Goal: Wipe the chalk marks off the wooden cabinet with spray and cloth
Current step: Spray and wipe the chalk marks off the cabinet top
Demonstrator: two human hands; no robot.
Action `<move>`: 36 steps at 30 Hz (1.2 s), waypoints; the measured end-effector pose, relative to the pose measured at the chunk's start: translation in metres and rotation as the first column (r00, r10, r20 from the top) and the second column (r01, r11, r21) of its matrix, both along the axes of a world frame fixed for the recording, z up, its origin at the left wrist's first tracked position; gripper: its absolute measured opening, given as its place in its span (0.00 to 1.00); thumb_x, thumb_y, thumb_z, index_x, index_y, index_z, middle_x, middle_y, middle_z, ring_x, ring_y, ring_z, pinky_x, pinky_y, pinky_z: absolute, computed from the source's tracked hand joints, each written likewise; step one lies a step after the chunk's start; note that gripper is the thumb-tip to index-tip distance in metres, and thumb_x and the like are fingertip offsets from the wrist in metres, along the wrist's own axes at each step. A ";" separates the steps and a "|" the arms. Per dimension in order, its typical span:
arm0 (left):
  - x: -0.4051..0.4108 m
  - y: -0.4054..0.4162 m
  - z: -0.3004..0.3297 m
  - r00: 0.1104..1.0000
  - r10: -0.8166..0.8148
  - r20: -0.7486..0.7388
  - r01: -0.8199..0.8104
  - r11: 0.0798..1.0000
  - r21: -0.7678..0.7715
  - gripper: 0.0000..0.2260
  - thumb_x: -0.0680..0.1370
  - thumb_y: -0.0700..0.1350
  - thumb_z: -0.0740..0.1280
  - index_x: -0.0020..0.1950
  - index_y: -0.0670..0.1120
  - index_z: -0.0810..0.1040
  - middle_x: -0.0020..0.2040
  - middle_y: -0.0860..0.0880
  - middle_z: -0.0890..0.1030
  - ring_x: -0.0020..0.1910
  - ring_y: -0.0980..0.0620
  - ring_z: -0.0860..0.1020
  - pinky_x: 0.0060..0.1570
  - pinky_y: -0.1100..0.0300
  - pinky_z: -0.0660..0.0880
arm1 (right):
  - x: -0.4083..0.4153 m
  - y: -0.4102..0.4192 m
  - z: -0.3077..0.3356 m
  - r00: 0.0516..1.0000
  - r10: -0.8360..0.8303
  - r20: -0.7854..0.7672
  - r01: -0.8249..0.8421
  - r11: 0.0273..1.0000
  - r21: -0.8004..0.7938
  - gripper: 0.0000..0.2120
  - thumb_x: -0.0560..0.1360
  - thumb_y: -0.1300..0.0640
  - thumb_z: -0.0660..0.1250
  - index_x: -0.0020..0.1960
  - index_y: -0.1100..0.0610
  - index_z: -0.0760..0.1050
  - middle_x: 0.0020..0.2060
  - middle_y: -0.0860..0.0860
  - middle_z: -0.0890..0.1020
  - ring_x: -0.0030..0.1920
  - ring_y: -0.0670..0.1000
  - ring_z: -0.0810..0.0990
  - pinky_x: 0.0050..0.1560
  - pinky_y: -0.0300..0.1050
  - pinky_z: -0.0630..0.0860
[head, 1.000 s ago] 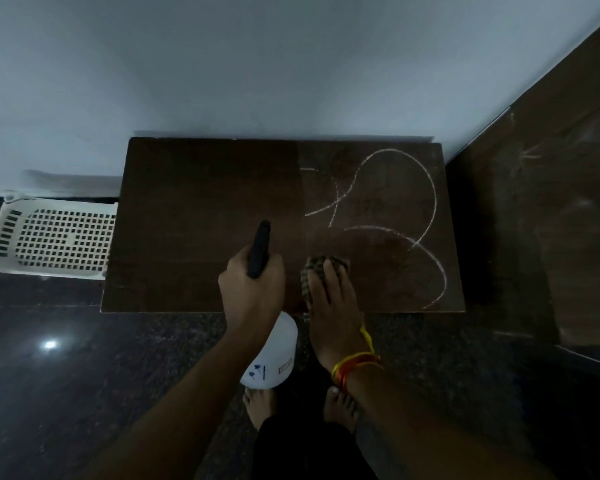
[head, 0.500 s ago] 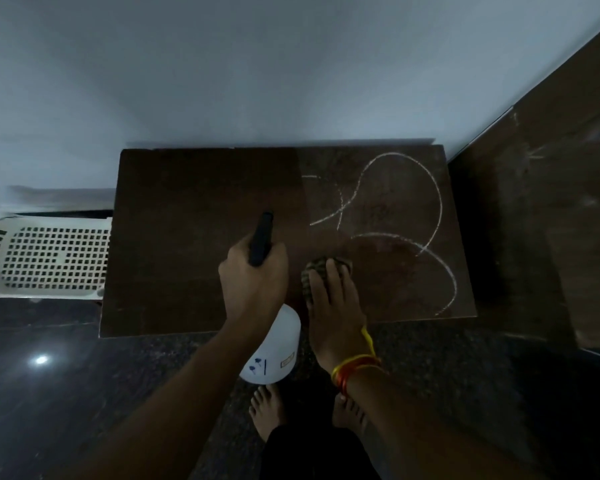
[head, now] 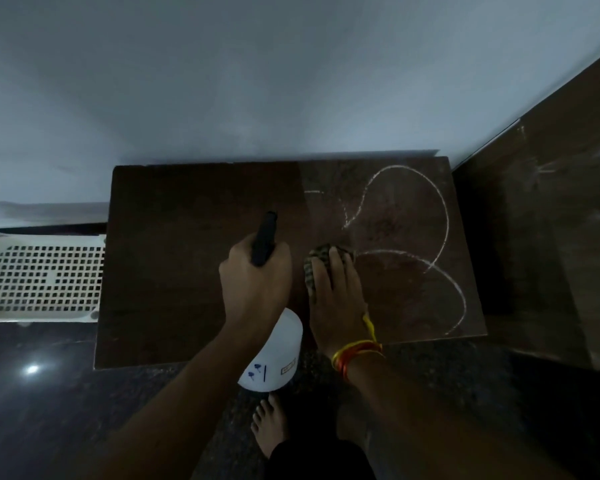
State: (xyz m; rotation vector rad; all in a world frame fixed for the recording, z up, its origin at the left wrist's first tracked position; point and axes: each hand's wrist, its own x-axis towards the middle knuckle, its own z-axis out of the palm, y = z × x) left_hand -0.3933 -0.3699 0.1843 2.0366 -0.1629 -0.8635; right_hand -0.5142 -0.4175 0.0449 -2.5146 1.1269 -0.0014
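White perforated plastic basket point(head: 42, 277) at far left on the dark floor point(head: 49, 393), just beside the wooden cabinet point(head: 174, 271). Left half of cabinet top dark and bare of chalk, so apparently already wiped or never marked; cannot tell which. Left hand point(head: 255, 282) curled round the black trigger head of the spray bottle point(head: 274, 355), nozzle pointing to the far side, white bottle body hanging below the hand over the near edge of the cabinet. Just right of it, right hand point(head: 336, 299) with fingers laid flat, pressing down on the bunched patterned cloth point(head: 317, 263), cloth sitting on the cabinet top at the left end of the chalk marks point(head: 444, 216). Yellow-orange thread point(head: 357, 351) on the right wrist. Chalk loops on the right half mostly intact: big far curve, lower curve running to the near right edge, short strokes near centre. Surface there looks slightly sheened, possibly sprayed. Judged well short of done: most chalk left, wiping of the right half only starting. Dark wooden panel point(head: 551, 237) at far right, faint marks on it too.
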 end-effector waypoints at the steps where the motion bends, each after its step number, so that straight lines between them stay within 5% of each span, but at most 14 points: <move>1: 0.002 -0.002 -0.001 1.000 -0.006 -0.001 0.006 1.000 0.001 0.08 0.79 0.42 0.63 0.40 0.50 0.72 0.37 0.43 0.78 0.38 0.41 0.79 0.42 0.45 0.80 | 0.007 -0.008 -0.003 1.000 0.011 0.017 -0.010 0.999 -0.045 0.24 0.77 0.52 0.56 0.72 0.53 0.60 0.74 0.59 0.60 0.74 0.63 0.57 0.66 0.64 0.67; 9: 0.014 -0.010 -0.007 0.998 -0.053 -0.029 0.054 0.999 0.007 0.08 0.80 0.42 0.63 0.40 0.49 0.73 0.34 0.45 0.75 0.35 0.44 0.77 0.40 0.46 0.80 | 0.060 -0.065 -0.011 0.994 -0.025 0.110 0.046 0.981 -0.189 0.23 0.76 0.57 0.61 0.70 0.60 0.66 0.70 0.63 0.66 0.70 0.66 0.63 0.69 0.60 0.64; 24: 0.041 -0.029 -0.003 0.996 -0.079 -0.049 0.077 0.996 -0.048 0.09 0.80 0.41 0.64 0.41 0.52 0.72 0.40 0.42 0.78 0.39 0.41 0.78 0.46 0.42 0.80 | 0.101 -0.101 -0.015 0.991 -0.050 0.121 0.073 0.980 -0.188 0.25 0.75 0.56 0.62 0.70 0.59 0.66 0.70 0.62 0.67 0.70 0.66 0.64 0.70 0.60 0.63; 30: 0.052 -0.038 -0.010 0.996 -0.041 -0.078 0.038 0.999 -0.038 0.06 0.80 0.42 0.64 0.43 0.51 0.74 0.39 0.46 0.78 0.36 0.49 0.77 0.39 0.53 0.78 | 0.092 -0.090 -0.017 0.997 0.008 0.080 0.010 0.975 -0.223 0.22 0.75 0.55 0.62 0.68 0.59 0.68 0.69 0.62 0.68 0.69 0.65 0.65 0.69 0.58 0.64; 36: 0.059 -0.043 -0.016 0.998 0.011 -0.059 -0.014 0.999 -0.047 0.07 0.80 0.42 0.64 0.42 0.50 0.73 0.38 0.46 0.76 0.37 0.46 0.76 0.43 0.47 0.80 | 0.122 -0.118 -0.019 0.994 -0.015 0.110 0.038 0.977 -0.208 0.23 0.76 0.57 0.61 0.70 0.60 0.67 0.70 0.62 0.66 0.71 0.66 0.63 0.71 0.59 0.62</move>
